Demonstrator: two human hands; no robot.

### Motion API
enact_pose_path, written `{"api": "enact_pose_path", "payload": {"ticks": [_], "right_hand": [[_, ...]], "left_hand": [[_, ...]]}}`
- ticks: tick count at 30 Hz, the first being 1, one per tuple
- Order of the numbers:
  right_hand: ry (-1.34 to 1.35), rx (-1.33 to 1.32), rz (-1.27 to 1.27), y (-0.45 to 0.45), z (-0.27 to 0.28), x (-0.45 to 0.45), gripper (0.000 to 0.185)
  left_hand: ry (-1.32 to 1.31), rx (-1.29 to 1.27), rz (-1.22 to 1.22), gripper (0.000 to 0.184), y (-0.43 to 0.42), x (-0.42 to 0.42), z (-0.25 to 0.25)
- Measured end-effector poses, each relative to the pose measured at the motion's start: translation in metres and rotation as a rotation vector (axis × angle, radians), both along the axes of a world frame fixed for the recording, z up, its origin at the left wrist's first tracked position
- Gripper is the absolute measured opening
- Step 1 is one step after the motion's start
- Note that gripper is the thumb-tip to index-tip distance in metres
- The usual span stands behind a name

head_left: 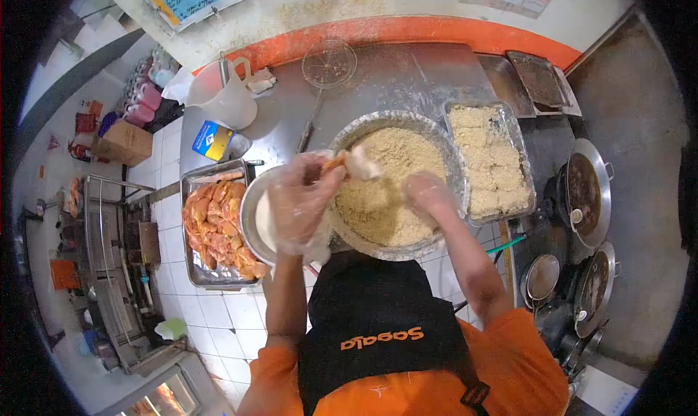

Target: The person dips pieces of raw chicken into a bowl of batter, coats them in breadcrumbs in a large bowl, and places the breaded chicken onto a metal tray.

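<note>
Black apron [378, 300] nearest. Left hand [302, 190] pinches white-tipped piece [355, 164] over big bowl [396, 116]; right hand [429, 196] at crumbs [378, 205], fingertips hidden, cannot tell grip.

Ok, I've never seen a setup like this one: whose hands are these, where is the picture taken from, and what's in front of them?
There is no machine here: one person works with their own hands, and a camera on their head looks forward and down. This is its only picture.

On the grey metal table, from left to right, are a rectangular silver tray of raw-looking orange meat pieces, a round bowl of white liquid, a big round metal basin of pale crumbs, and a clear-sided tray of crumb-coated pieces.

The left hand, in clear plastic, holds a small orange-and-white piece. The right hand is at the crumbs; its grip is unclear.
</note>
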State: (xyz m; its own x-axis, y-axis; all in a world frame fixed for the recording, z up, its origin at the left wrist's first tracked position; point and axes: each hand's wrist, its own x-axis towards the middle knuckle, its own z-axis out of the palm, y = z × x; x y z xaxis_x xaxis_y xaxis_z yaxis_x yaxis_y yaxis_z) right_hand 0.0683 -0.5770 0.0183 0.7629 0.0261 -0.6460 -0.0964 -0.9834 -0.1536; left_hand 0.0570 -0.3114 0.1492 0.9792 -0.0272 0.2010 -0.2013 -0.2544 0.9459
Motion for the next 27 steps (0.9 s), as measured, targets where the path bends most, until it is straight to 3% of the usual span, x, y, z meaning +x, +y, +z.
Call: {"api": "enact_pose_path", "payload": {"ticks": [1,2,5,7,9,11,14,15,17,20,23,26,27], "right_hand": [[0.021,0.046,-0.116,-0.005,0.044,-0.005,0.049],[0.04,0.096,-0.237,-0.007,0.067,-0.008,0.051],[-0.276,0.061,-0.322,-0.007,0.057,-0.027,0.051],[-0.393,-0.02,-0.249,-0.004,0.014,-0.03,0.046],[-0.436,0.018,-0.235,-0.006,-0.024,-0.027,0.046],[-0.4,0.172,-0.304,-0.009,-0.028,-0.021,0.052],[-0.177,0.281,-0.314,0.004,0.036,-0.009,0.063],[-0.203,0.203,-0.246,0.005,0.033,-0.011,0.057],[-0.236,0.111,-0.16,0.008,0.009,-0.024,0.049],[-0.247,0.173,-0.172,0.01,-0.052,-0.02,0.046],[-0.28,0.278,-0.268,0.028,0.02,-0.024,0.041],[-0.136,0.166,-0.068,0.024,-0.002,-0.025,0.034],[-0.223,0.195,-0.155,0.029,-0.023,-0.024,0.031]], "left_hand": [[-0.076,0.025,-0.012,0.02,-0.01,0.003,-0.019],[-0.068,0.222,0.016,0.017,-0.019,0.004,-0.034],[0.108,0.805,-0.001,0.015,-0.042,0.011,-0.116],[-0.02,0.82,-0.048,0.017,-0.045,0.009,-0.164],[-0.096,0.803,-0.08,0.017,-0.05,0.009,-0.167],[-0.115,0.762,-0.086,0.014,-0.054,0.01,-0.15],[-0.161,0.905,-0.074,0.009,-0.048,0.03,-0.204],[-0.198,0.953,-0.052,0.008,-0.047,0.032,-0.211],[-0.346,1.053,0.006,0.009,-0.046,0.025,-0.194],[0.025,0.942,-0.134,0.016,-0.044,0.03,-0.172],[0.007,0.939,-0.161,0.015,-0.038,0.029,-0.166],[0.058,1.061,-0.306,0.03,-0.043,0.025,-0.141],[0.019,1.071,-0.338,0.036,-0.046,0.024,-0.14]]}}
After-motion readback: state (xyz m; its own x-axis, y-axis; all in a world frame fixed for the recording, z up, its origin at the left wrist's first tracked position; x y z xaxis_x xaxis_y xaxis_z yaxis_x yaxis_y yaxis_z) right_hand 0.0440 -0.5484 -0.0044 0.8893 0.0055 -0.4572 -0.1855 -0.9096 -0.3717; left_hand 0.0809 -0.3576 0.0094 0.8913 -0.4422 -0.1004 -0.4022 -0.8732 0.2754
